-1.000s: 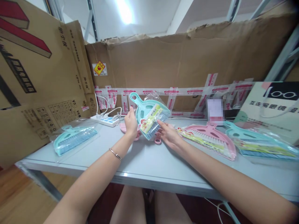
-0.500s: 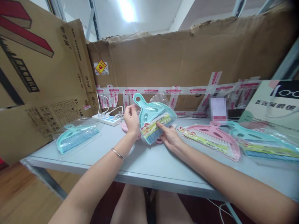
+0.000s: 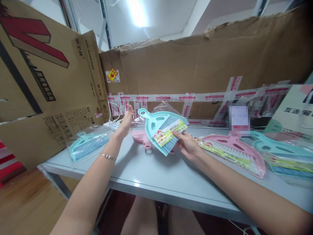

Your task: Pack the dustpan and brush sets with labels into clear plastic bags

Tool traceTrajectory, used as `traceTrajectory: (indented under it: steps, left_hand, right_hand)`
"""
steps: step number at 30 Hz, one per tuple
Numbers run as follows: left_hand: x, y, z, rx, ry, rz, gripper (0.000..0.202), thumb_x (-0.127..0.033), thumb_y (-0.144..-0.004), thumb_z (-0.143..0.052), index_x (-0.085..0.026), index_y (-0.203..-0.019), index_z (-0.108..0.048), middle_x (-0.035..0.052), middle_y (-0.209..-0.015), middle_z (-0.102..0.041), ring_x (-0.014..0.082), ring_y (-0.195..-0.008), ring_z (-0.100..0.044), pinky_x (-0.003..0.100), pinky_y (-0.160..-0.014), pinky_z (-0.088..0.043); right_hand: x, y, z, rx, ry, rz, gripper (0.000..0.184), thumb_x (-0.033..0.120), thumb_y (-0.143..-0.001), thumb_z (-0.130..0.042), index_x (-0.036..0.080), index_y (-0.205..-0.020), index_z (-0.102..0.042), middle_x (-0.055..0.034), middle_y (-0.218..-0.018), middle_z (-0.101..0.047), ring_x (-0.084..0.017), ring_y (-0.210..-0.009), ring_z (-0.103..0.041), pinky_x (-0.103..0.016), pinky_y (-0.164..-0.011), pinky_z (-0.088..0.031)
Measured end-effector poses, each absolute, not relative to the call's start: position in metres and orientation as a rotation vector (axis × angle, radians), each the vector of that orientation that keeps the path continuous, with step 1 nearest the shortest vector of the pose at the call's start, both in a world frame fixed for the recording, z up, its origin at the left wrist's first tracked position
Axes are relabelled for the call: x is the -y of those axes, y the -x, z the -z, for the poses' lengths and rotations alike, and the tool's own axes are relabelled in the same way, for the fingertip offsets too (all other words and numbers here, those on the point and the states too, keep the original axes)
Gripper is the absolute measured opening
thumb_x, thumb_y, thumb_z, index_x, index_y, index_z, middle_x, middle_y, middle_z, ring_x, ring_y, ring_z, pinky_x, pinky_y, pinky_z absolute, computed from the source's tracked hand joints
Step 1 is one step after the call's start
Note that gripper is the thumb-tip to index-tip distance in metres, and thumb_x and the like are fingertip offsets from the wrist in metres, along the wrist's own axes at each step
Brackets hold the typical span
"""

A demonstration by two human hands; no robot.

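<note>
Left grip (image 3: 126, 122) has moved away from the dustpan (image 3: 153, 125), leaving a gap beside the handle; your view has swung slightly left. Right grip (image 3: 189, 143) is clamped on the dustpan at the label (image 3: 170, 133), thumb on the printed face. Your left grip shows nothing in it, but it is blurred and edge-on, so you cannot tell whether its fingers are apart or together.

Step in hand, as judged: one-handed support of the dustpan, tilted above the counter (image 3: 151, 176), brush bristles (image 3: 169, 147) facing you. Any next move calls for a firm right thumb; the handle end has no support and could dip.

Below and behind the dustpan, between your grips, pink parts (image 3: 138, 136) rest on the counter. Right of your right grip lie a pink set (image 3: 256, 164) and a teal set (image 3: 274, 148). Left of your left grip lies a bagged set (image 3: 85, 143). Beyond your left grip sits a power strip (image 3: 109, 125). Cartons (image 3: 166, 71) wall the rear and left; a ceiling light (image 3: 138, 13) shines overhead.
</note>
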State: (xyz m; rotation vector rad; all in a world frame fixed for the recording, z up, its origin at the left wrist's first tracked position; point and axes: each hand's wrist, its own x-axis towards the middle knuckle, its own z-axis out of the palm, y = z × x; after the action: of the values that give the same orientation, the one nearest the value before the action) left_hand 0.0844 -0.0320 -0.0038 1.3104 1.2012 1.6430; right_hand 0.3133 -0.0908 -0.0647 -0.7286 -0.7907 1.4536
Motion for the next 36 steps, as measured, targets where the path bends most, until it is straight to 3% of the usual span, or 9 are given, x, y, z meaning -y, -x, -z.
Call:
traceTrajectory:
  steps: [4, 9, 15, 19, 20, 23, 26, 30, 36]
  left_hand:
    - [0.058, -0.088, 0.014, -1.073, -1.586, -1.253, 0.036, -0.049, -0.07, -0.068, -0.015, -0.062, -0.062, 0.0044, -0.057, -0.06, 0.012, -0.051, -0.055, 0.02, -0.044, -0.039]
    - [0.046, -0.094, 0.003, -1.187, -1.605, -1.493, 0.036, -0.046, -0.07, -0.069, -0.014, -0.055, -0.061, 0.0027, -0.048, -0.056, 0.0099, -0.035, -0.047, 0.02, -0.033, -0.025]
    - [0.015, -0.007, -0.018, -1.567, -1.161, -1.938, 0.029, -0.037, -0.084, -0.05, -0.015, -0.066, -0.057, -0.0023, -0.05, -0.051, 0.0071, -0.036, -0.038, 0.02, -0.038, -0.029]
    - [0.021, 0.082, -0.011, -2.416, -1.2, -1.763, 0.017, -0.027, -0.081, -0.052, -0.017, -0.069, -0.057, -0.0007, -0.057, -0.055, 0.0226, -0.075, -0.061, 0.033, -0.069, -0.048]
    - [0.026, 0.092, -0.008, -2.481, -1.176, -1.727, 0.009, -0.024, -0.075, -0.061, -0.016, -0.073, -0.056, 0.002, -0.066, -0.059, 0.0294, -0.09, -0.06, 0.041, -0.079, -0.047]
    - [0.039, 0.079, 0.001, -2.576, -1.285, -1.848, 0.044, -0.03, -0.067, -0.072, -0.017, -0.104, -0.052, 0.0127, -0.115, -0.056, 0.0406, -0.125, -0.036, 0.058, -0.097, -0.035]
    - [0.046, 0.012, 0.01, -1.962, -1.741, -1.864, 0.048, -0.041, -0.074, -0.065, -0.02, -0.114, -0.05, 0.0151, -0.126, -0.049, 0.0337, -0.118, -0.045, 0.051, -0.092, -0.042]
    - [0.047, -0.083, 0.018, -0.977, -1.637, -1.137, 0.046, -0.046, -0.073, -0.065, -0.02, -0.11, -0.058, 0.0123, -0.111, -0.059, 0.0201, -0.085, -0.06, 0.035, -0.069, -0.049]
    - [0.04, -0.126, 0.016, -0.555, -1.549, -1.225, 0.036, -0.035, -0.071, -0.071, -0.017, -0.102, -0.062, 0.0067, -0.101, -0.064, 0.008, -0.064, -0.055, 0.021, -0.057, -0.047]
  right_hand:
    - [0.091, -0.313, 0.065, 0.867, 0.72, -1.459, 0.014, 0.014, -0.072, -0.07, 0.018, -0.082, -0.062, -0.0005, -0.071, -0.068, -0.013, -0.053, -0.06, -0.023, -0.044, -0.05]
    - [0.093, -0.309, 0.065, 0.853, 0.785, -1.549, 0.017, 0.013, -0.071, -0.072, 0.015, -0.085, -0.064, -0.0057, -0.079, -0.071, -0.015, -0.06, -0.065, -0.021, -0.045, -0.052]
    - [0.089, -0.328, 0.058, 0.72, 0.894, -1.552, 0.023, 0.004, -0.074, -0.066, 0.016, -0.093, -0.064, -0.005, -0.08, -0.072, -0.017, -0.067, -0.068, -0.021, -0.053, -0.057]
    - [0.082, -0.349, 0.057, 0.707, 0.972, -1.531, 0.031, 0.002, -0.076, -0.063, 0.019, -0.101, -0.062, -0.0033, -0.082, -0.072, -0.016, -0.068, -0.069, -0.022, -0.057, -0.059]
    - [0.08, -0.352, 0.057, 0.711, 0.986, -1.516, 0.029, 0.002, -0.077, -0.062, 0.019, -0.101, -0.062, -0.0036, -0.083, -0.072, -0.016, -0.069, -0.069, -0.022, -0.058, -0.059]
    - [0.075, -0.353, 0.056, 0.729, 1.017, -1.493, 0.023, 0.004, -0.078, -0.061, 0.016, -0.096, -0.063, -0.0064, -0.087, -0.072, -0.017, -0.073, -0.07, -0.023, -0.062, -0.06]
    - [0.073, -0.349, 0.054, 0.752, 0.997, -1.534, 0.019, 0.005, -0.076, -0.063, 0.016, -0.092, -0.064, -0.0074, -0.09, -0.072, -0.018, -0.077, -0.07, -0.023, -0.064, -0.059]
    - [0.077, -0.345, 0.053, 0.903, 0.92, -1.716, 0.022, 0.013, -0.071, -0.071, 0.015, -0.091, -0.064, -0.0083, -0.092, -0.072, -0.019, -0.084, -0.069, -0.025, -0.074, -0.058]
    - [0.065, -0.384, 0.054, 1.078, 1.065, -1.599, 0.042, 0.02, -0.066, -0.075, 0.018, -0.102, -0.054, -0.008, -0.099, -0.068, -0.018, -0.083, -0.068, -0.03, -0.079, -0.055]
